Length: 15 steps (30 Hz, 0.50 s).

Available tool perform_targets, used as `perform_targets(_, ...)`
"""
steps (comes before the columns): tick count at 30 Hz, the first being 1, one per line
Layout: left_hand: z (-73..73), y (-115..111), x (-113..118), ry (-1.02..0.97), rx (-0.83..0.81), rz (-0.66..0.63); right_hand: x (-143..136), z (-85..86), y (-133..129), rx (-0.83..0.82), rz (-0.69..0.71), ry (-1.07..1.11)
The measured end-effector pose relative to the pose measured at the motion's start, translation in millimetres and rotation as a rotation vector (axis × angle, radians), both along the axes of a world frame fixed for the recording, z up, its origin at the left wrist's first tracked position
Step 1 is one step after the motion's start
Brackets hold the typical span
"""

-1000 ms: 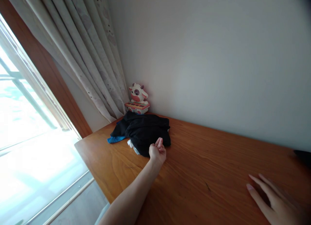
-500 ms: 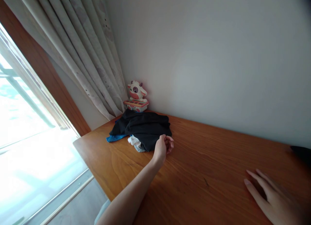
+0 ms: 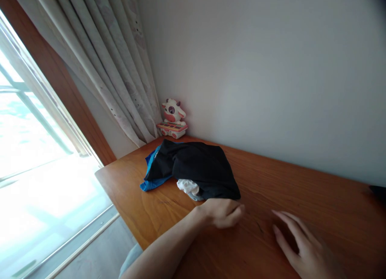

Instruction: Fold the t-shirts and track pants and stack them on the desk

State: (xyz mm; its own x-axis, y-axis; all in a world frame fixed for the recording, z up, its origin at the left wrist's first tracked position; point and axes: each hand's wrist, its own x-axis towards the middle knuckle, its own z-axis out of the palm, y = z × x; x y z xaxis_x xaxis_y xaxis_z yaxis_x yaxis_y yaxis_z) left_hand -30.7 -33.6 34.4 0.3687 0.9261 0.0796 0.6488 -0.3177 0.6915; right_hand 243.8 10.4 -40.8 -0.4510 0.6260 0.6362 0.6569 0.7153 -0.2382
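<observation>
A black garment (image 3: 202, 162) lies rumpled on the wooden table (image 3: 289, 182), over a blue cloth (image 3: 153, 184) at its left and a white cloth (image 3: 188, 186) at its front. My left hand (image 3: 223, 213) is closed at the garment's near right corner, and the cloth stretches toward it; the fingers hide the exact grip. To the right, my right hand (image 3: 301, 241) hangs low over the table with thumb and fingers apart, holding nothing.
A cow toy with a small keyboard (image 3: 173, 120) stands in the back corner by the curtain (image 3: 120, 78). A dark object (image 3: 379, 191) lies at the far right edge. The window is on the left.
My left hand has moved right and nearer, and the black garment's corner has stretched the same way. My right hand has shifted left. The view has shifted slightly.
</observation>
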Motion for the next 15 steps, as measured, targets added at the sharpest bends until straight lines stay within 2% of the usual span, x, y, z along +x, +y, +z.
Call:
perform_targets(2, 4.7, -1, 1, -0.005, 0.028, -0.141, -2, -0.8, -2, -0.041, 0.018, 0.007)
perform_targets(3, 6.1, -1, 1, 0.003, 0.102, -0.152, -1, -1.2, -1, -0.057, 0.011, 0.023)
perform_targets(5, 6.1, 3, -3, 0.052, 0.347, -0.041, 4, -1.5, 1, -0.072, -0.026, 0.076)
perform_targets(7, 2.5, 11, -11, 0.182, 0.506, 0.149, 7, -1.0, 3, -0.077, -0.047, 0.114)
perform_targets(9, -2.2, 19, -22, 0.382, 0.496, 0.313, 8, 0.3, 3, -0.078, -0.036, 0.119)
perform_targets(11, -4.7, 26, -36, 0.563, 0.408, 0.390, 8, 1.3, 3, -0.070, -0.016, 0.111)
perform_targets(15, 1.3, 32, -64, 0.640, 0.242, 0.539, 7, -1.3, 3, -0.099, 0.002, 0.104)
